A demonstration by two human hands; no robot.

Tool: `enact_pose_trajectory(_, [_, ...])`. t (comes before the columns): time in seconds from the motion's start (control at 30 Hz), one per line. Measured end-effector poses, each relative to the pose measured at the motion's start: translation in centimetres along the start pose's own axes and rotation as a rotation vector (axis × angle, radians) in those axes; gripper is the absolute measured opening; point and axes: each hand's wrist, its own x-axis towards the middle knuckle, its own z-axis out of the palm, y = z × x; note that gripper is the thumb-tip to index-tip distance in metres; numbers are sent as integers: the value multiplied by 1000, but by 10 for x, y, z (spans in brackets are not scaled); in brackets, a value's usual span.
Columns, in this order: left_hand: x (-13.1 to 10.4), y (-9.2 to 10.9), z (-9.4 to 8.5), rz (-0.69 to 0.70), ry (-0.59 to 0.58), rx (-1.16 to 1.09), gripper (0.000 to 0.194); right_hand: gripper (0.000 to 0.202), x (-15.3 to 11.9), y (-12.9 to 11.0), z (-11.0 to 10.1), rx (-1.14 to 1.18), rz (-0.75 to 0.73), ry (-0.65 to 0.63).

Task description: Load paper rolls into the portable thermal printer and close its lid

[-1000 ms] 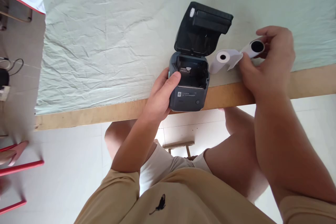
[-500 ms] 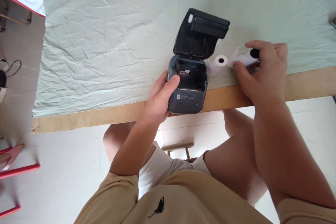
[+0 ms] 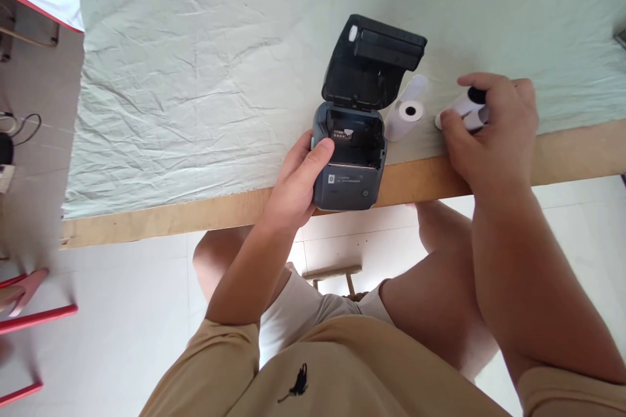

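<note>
My left hand point(image 3: 299, 172) grips the left side of a dark portable label printer point(image 3: 348, 190), thumb on the rim of its paper bay. The printer's lid point(image 3: 364, 68) stands open at the back, and the bay holds no roll. Just right of the printer, a white paper roll point(image 3: 402, 124) stands on end with a dark core hole and a loose paper tail behind it. My right hand point(image 3: 499, 124) is closed around another white paper roll point(image 3: 462, 103) with a dark end. A second white piece lies beneath it, partly hidden by my fingers.
A pale green cloth point(image 3: 195, 78) covers the table, with the wooden edge point(image 3: 161, 225) bare along the front. Red stool legs point(image 3: 39, 319) and a cable point(image 3: 29, 120) are at the left. A small dark object point(image 3: 620, 40) sits at the far right edge.
The loose paper tail beside my right thumb now shows behind the standing roll. My right hand has shifted slightly right and turned its roll. My left hand still holds the printer.
</note>
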Motion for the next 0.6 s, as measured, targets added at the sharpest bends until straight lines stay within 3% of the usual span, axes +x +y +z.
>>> enact_pose_trajectory(0.07, [0,0,0,14,2,-3,49,60,-2,-10,-3,107,-145,129])
enact_pose_trajectory(0.17, [1,0,0,41,-22,-3,45,77,-10,-46,-10,309,-271,244])
enact_pose_trajectory(0.2, [1,0,0,47,-29,2,44,60,-13,-62,-12,357,-238,218])
enact_pose_trajectory(0.27, [0,0,0,56,-28,16,44,29,-18,-91,-12,438,-255,17])
enact_pose_trajectory(0.33, [0,1,1,67,-15,28,45,15,-19,-109,-8,386,-332,-5])
enact_pose_trajectory(0.43, [0,1,1,70,-10,32,44,25,-17,-116,1,331,-429,1])
enact_pose_trajectory(0.6, [-2,0,-1,78,-17,21,51,25,-23,-108,3,345,-432,-11])
